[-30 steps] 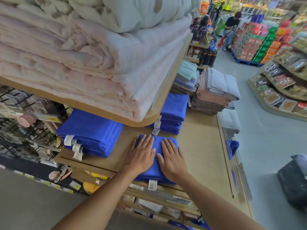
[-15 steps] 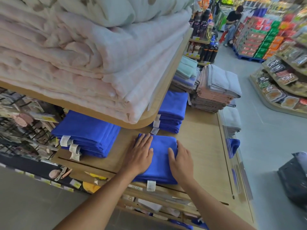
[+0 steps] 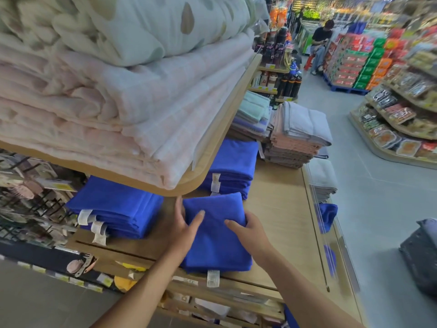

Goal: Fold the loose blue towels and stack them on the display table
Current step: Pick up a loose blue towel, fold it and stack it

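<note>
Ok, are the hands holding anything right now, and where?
Both hold the folded blue towel: left hand grips its left edge, right hand its right edge.

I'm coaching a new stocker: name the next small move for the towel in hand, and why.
Probably lift the folded blue cloth towel onto the stack of blue towels just behind it: the left hand and right hand grip its sides, and it looks fully folded.

Left hand [image 3: 182,224] has left the top of the folded bright-blue terry towel [image 3: 216,242] and now grips its left edge, thumb laid across the top. Right hand [image 3: 251,230] has shifted likewise to the right edge, thumb on top. Towel's far end now looks slightly raised.
</note>
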Available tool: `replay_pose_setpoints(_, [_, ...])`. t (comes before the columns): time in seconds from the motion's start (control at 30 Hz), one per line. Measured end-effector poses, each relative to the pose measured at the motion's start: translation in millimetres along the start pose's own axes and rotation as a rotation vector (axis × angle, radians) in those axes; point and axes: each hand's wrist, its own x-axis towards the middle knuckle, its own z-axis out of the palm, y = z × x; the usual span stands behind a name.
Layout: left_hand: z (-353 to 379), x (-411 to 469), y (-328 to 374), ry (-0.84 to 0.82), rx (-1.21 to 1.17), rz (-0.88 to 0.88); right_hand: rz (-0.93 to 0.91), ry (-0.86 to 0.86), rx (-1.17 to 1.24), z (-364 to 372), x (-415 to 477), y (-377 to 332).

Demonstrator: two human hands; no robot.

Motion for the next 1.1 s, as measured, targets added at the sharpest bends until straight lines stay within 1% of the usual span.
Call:
replay_pose_setpoints(0.03, [0.1,-4.4,9.9,-0.014,-0.224,-0.151,-0.022,-0.012,0.010,-5.5,-2.8,-6.1])
replay_pose_setpoints(0.07, [-0.5,-6.4,16.1,-0.079,-0.396,-0.295,-0.041,-0.025,0.012,-12.9,-5.2,-12.9])
replay_pose_setpoints(0.1, [-0.7,-6.4,22.0,-0.179,-0.492,-0.424,-0.053,-0.036,0.014,-21.1,-7.4,-20.0])
replay_pose_setpoints(0.13, [-2.5,-8.5,26.6,-0.303,-0.510,-0.496,-0.060,-0.047,0.018,-30.3,-8.1,-26.6])
replay_pose_setpoints(0.17, [-3.8,-10.1,29.6,-0.412,-0.507,-0.529,-0.061,-0.049,0.028,-39.3,-8.1,-34.1])
replay_pose_setpoints(0.2, [-3.1,-10.4,32.4,-0.485,-0.483,-0.549,-0.063,-0.046,0.035,-48.4,-6.4,-40.9])
replay_pose_setpoints(0.27, [2.1,-7.0,38.6,-0.541,-0.424,-0.544,-0.085,-0.056,0.064,-64.3,1.0,-53.5])
replay_pose_setpoints(0.37, [21.1,1.1,53.3,-0.597,-0.270,-0.446,-0.107,-0.058,0.175,-84.5,20.2,-71.8])
replay_pose_setpoints(0.43, [36.7,8.8,65.3,-0.571,-0.202,-0.388,-0.084,-0.026,0.225,-95.5,38.9,-81.9])
replay_pose_setpoints(0.5, [51.7,19.3,81.1,-0.474,-0.223,-0.334,-0.047,-0.008,0.256,-102.8,60.8,-93.0])
replay_pose_setpoints(0.57, [63.8,40.8,103.2,-0.364,-0.317,-0.317,-0.032,-0.007,0.337,-106.6,86.4,-110.5])
replay_pose_setpoints(0.67, [76.1,87.2,139.6,-0.257,-0.512,-0.344,-0.008,-0.001,0.480,-103.8,134.3,-147.3])
replay_pose_setpoints(0.7, [80.1,101.6,146.2,-0.208,-0.568,-0.376,0.038,0.009,0.459,-100.1,150.3,-156.4])
replay_pose_setpoints(0.77, [89.1,121.6,143.5,-0.099,-0.626,-0.482,0.175,0.032,0.288,-90.3,177.1,-157.2])
replay_pose_setpoints(0.83, [97.4,127.7,126.1,-0.022,-0.585,-0.593,0.285,0.005,0.096,-79.6,195.5,-137.4])
replay_pose_setpoints(0.87, [100.2,128.1,117.4,0.000,-0.572,-0.634,0.300,-0.005,0.040,-75.3,200.4,-124.9])
replay_pose_setpoints(0.93, [104.0,130.4,105.0,0.029,-0.604,-0.665,0.261,0.031,0.010,-71.8,207.8,-104.6])
replay_pose_setpoints(1.0, [103.2,133.5,99.9,0.050,-0.647,-0.626,0.196,0.053,0.012,-72.3,213.4,-95.7])
replay_pose_setpoints(1.1, [99.9,131.9,95.2,0.082,-0.630,-0.546,0.168,0.051,0.062,-72.5,216.1,-88.3])
